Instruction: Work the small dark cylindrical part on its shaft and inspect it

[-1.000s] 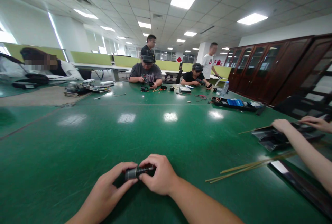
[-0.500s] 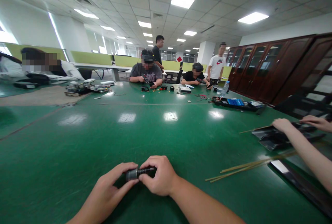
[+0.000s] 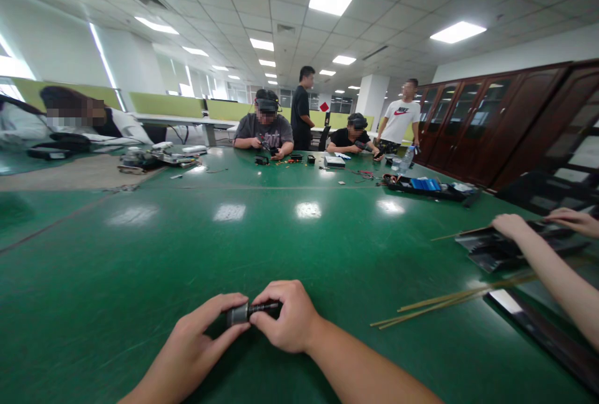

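Note:
Just above the green table surface, my left hand (image 3: 199,338) is closed around the wide grey end of a small motor-like cylinder (image 3: 239,315). A thin dark ridged shaft (image 3: 266,308) sticks out of it to the right. My right hand (image 3: 294,320) pinches the part where shaft and body meet, thumb below and forefinger above. The shaft lies level, its tip in front of the right palm. My fingertips hide parts of the body and the joint.
Thin yellowish rods (image 3: 430,301) lie on the table (image 3: 196,235) to my right, beside a long dark strip (image 3: 538,329). A co-worker's hands (image 3: 510,226) rest on dark ridged parts (image 3: 491,248). Farther back stand a bottle (image 3: 407,159) and a black tray of parts (image 3: 421,187).
My hands and the cylinder stay almost still; the right fingers have shifted slightly on it. Two people standing in the background have moved to the right.

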### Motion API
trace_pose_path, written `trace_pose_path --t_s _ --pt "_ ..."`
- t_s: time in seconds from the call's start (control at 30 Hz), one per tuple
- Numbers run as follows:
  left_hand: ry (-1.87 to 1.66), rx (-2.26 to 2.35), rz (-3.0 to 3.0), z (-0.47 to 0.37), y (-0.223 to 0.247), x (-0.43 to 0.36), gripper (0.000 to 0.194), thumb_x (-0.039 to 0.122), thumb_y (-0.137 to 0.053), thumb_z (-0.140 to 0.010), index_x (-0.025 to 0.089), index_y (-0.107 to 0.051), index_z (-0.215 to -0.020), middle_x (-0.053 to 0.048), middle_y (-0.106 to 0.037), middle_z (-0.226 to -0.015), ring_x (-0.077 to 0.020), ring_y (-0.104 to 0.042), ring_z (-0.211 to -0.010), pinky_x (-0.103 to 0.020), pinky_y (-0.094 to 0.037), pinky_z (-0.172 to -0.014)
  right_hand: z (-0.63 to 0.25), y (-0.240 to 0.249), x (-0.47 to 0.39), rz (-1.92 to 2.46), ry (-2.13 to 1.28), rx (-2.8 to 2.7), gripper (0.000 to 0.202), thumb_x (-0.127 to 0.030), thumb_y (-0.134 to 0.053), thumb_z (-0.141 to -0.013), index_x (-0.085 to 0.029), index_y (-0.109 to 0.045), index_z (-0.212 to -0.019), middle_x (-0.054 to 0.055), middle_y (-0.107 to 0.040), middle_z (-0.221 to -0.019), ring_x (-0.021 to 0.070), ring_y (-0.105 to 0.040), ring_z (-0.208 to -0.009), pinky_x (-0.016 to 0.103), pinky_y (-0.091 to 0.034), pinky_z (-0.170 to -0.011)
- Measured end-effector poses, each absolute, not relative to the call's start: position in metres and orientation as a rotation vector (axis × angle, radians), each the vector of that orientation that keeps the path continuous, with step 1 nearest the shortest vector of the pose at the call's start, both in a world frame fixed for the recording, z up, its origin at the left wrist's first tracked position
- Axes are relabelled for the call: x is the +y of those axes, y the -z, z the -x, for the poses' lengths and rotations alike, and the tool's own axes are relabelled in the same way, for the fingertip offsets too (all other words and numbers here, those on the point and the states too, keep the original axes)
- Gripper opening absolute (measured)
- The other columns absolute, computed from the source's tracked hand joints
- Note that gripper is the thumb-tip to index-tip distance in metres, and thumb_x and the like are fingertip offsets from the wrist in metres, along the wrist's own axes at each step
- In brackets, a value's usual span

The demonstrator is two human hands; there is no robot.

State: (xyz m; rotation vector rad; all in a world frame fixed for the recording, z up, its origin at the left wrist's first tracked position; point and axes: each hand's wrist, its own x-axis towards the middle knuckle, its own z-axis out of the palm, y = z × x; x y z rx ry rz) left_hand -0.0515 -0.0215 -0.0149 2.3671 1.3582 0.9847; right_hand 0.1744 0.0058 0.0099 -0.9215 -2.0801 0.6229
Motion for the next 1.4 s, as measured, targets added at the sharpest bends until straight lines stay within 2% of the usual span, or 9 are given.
trace_pose_path --t_s 0.3,0.8,1.1,1.4 --pt "-0.966 1.391 -2.356 0.054 0.018 -0.021 0.038 0.038 -0.066 -0.088 0.031 -0.055 -0.124 0.0 -0.066 -0.12 -0.0196 -0.062 -0.112 -0.03 -0.051 -0.099 -0.176 -0.011 0.006 0.899 -0.621 -2.084 0.014 -0.026 -0.068 -0.077 -0.021 -0.073 -0.089 0.002 -0.071 -0.084 0.0157 -0.066 -0.076 0.024 -0.048 -0.072" --pt "-1.005 1.398 -2.403 0.053 0.015 -0.021 0.036 0.039 -0.065 -0.088 0.027 -0.06 -0.122 -0.006 -0.068 -0.117 -0.0242 -0.066 -0.107 -0.035 -0.055 -0.094 -0.178 -0.012 0.006 0.937 -0.644 -2.079 0.013 -0.027 -0.068 -0.078 -0.022 -0.073 -0.088 0.001 -0.071 -0.081 0.0158 -0.065 -0.073 0.025 -0.047 -0.069" --pt "-1.026 1.422 -2.371 0.053 0.01 -0.022 0.035 0.04 -0.067 -0.086 0.029 -0.063 -0.119 -0.002 -0.07 -0.115 -0.0222 -0.067 -0.105 -0.031 -0.056 -0.091 -0.178 -0.014 0.005 0.928 -0.642 -2.069 0.011 -0.026 -0.068 -0.078 -0.022 -0.073 -0.087 0.001 -0.071 -0.081 0.0157 -0.065 -0.073 0.025 -0.047 -0.07" --pt "-1.01 1.419 -2.396 0.055 0.013 -0.02 0.037 0.04 -0.066 -0.087 0.027 -0.062 -0.121 -0.005 -0.069 -0.115 -0.0242 -0.067 -0.106 -0.034 -0.056 -0.092 -0.178 -0.013 0.006 0.938 -0.638 -2.072 0.012 -0.027 -0.068 -0.077 -0.022 -0.073 -0.087 0.001 -0.071 -0.081 0.0163 -0.065 -0.074 0.026 -0.048 -0.071"
